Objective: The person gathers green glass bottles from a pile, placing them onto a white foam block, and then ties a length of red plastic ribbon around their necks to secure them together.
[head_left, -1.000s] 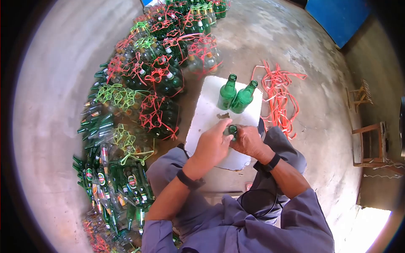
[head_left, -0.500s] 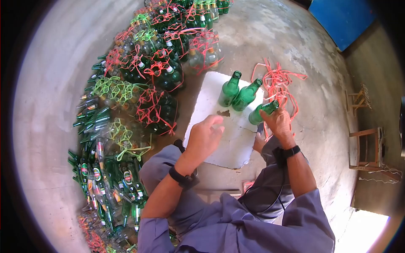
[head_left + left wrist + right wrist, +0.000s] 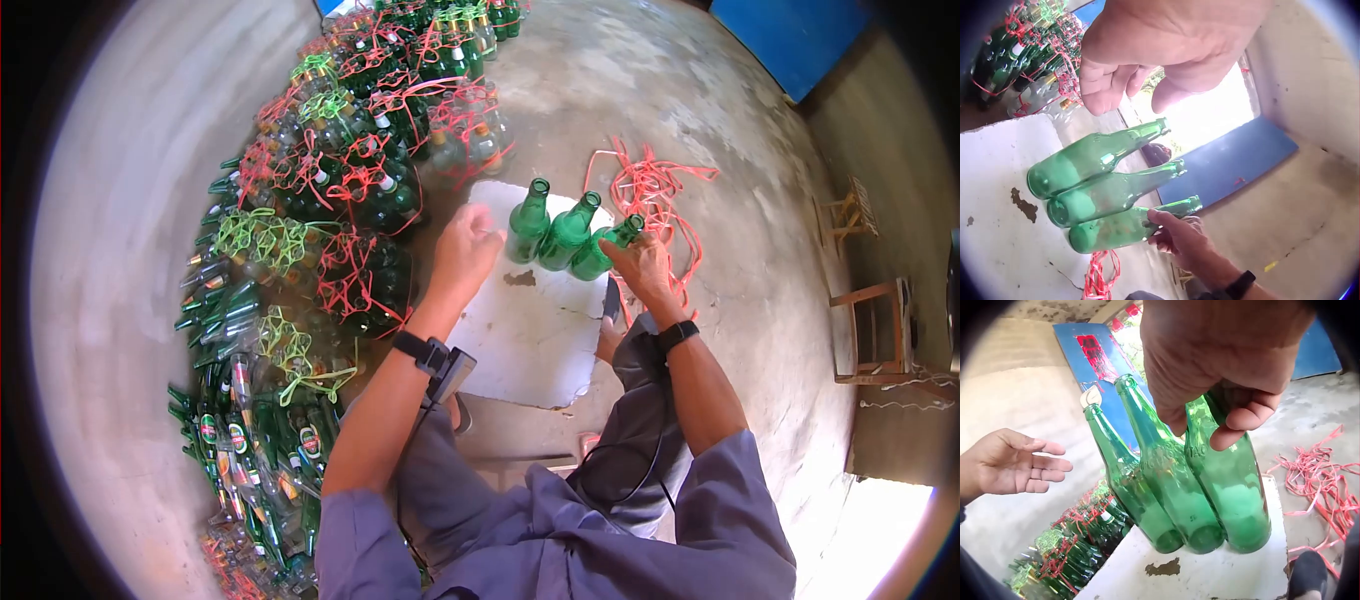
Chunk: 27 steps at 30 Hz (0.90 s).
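Note:
Three green bottles stand side by side in a row on a white board (image 3: 530,340): a left one (image 3: 528,222), a middle one (image 3: 569,234) and a right one (image 3: 606,248). The right hand (image 3: 645,268) grips the right bottle near its shoulder, thumb on one side and fingers on the other, as the right wrist view also shows (image 3: 1225,369). Beside the left bottle, without touching it, the left hand (image 3: 466,255) is raised with relaxed fingers and holds nothing; in the right wrist view its palm (image 3: 1013,465) faces the bottles.
Red strapping (image 3: 655,190) lies in a tangle on the floor right of the board. Bundled bottles tied with red and green straps (image 3: 375,180) and loose bottles (image 3: 250,440) fill the left side. A wooden stool (image 3: 875,330) stands at the far right.
The right hand took a bottle from between both hands out to the right, then set it against the other two. The left hand let go and moved forward beside the left bottle.

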{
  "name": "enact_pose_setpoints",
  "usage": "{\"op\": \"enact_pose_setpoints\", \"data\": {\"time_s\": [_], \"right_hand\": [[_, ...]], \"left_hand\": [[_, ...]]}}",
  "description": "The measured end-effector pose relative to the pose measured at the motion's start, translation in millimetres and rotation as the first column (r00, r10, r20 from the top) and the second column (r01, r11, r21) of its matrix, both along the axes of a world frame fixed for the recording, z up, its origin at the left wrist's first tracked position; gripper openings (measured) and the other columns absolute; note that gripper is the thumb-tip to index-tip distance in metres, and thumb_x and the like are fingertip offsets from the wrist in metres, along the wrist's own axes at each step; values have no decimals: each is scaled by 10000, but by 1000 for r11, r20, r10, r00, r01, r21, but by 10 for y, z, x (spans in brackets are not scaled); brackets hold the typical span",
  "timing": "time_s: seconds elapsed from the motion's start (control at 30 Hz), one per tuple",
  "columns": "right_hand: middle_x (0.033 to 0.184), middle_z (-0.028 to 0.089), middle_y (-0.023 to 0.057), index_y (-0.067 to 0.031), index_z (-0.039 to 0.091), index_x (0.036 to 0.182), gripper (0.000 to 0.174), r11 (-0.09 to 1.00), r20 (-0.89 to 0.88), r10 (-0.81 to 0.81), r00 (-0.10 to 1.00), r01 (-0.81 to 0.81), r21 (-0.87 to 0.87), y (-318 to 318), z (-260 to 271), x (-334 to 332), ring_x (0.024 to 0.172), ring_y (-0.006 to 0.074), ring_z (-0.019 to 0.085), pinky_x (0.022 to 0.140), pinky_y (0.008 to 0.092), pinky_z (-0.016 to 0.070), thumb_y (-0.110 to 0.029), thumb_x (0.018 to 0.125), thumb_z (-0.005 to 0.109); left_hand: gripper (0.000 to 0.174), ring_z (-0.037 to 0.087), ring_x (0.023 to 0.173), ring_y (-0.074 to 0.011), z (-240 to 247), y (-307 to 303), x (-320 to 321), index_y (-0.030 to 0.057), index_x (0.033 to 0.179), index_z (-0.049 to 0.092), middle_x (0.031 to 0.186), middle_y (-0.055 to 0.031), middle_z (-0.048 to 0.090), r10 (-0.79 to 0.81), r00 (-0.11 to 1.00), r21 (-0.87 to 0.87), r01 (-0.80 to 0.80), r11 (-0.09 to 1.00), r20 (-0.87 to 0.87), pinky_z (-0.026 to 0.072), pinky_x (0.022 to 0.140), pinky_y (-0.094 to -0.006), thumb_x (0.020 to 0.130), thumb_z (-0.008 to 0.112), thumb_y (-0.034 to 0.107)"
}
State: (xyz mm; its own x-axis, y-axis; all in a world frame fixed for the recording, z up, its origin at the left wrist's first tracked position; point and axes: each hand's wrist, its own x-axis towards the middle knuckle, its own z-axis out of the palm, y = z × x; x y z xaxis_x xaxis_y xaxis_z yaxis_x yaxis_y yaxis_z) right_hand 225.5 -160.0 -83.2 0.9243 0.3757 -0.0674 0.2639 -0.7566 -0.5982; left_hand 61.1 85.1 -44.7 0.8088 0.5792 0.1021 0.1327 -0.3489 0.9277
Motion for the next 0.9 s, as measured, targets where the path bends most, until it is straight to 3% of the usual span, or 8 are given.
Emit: {"op": "enact_pose_setpoints", "data": {"time_s": [0.17,0.33,0.5,0.6,0.67,0.77,0.87,0.9], "right_hand": [[865,712,226,-5,705,937,464,993,-35,-8,999,12,117,14,94,10,839,386,702,763,478,548,-435,772,763],[891,724,212,-21,710,1006,506,996,-96,43,994,-35,84,-13,42,110,852,370,711,774,462,552,-458,756,763],[926,741,171,-32,712,1051,585,991,-133,81,988,-66,118,-36,-202,192,865,340,719,780,447,551,-518,732,773],[951,739,140,-33,701,1075,563,996,-174,67,982,-55,73,12,-148,178,893,277,719,674,403,554,-474,738,797],[1020,717,127,-25,654,1151,559,990,-435,69,898,-9,138,87,135,70,922,231,706,585,364,568,-356,738,831],[1055,692,111,-23,601,1218,595,961,-480,43,876,95,258,117,26,53,907,205,695,540,339,591,-241,724,850],[1123,673,107,-27,561,1271,650,923,-529,83,844,136,361,104,-52,86,957,225,686,622,387,631,-199,714,850],[1123,673,107,-27,561,1271,650,924,-529,82,845,135,359,99,-82,97,957,225,686,622,387,631,-199,714,850]], "left_hand": [[606,653,1120,-340,-184,-69,191,-16,1346,525,1240,-257,643,21,995,-44,-25,999,-96,508,951,-406,813,721,196],[654,599,1194,-339,-189,-186,403,-2,1403,494,1392,-222,570,-46,996,118,55,991,-73,461,1020,-410,842,730,236],[571,616,1157,-382,-213,-195,498,-15,1285,581,1219,-240,657,-108,994,8,109,994,-22,471,985,-416,807,731,259],[554,633,1124,-357,-280,-184,511,-12,1273,590,1181,-221,673,-127,992,-106,125,986,-13,478,972,-402,807,727,254],[553,640,1108,-346,-286,-178,517,-8,1280,587,1168,-212,677,-134,990,-128,129,983,-32,481,966,-394,808,723,247],[547,648,1098,-326,-357,-170,541,1,1290,583,1159,-200,682,-170,984,-145,162,976,-47,486,961,-385,810,716,228],[546,648,1104,-319,-397,-184,585,5,1297,578,1155,-191,685,-187,982,-163,182,970,-18,485,966,-383,812,711,217],[510,623,1074,-248,-405,-189,595,5,1287,582,1147,-145,672,-189,982,-163,184,969,-12,478,949,-360,846,716,224]]}}
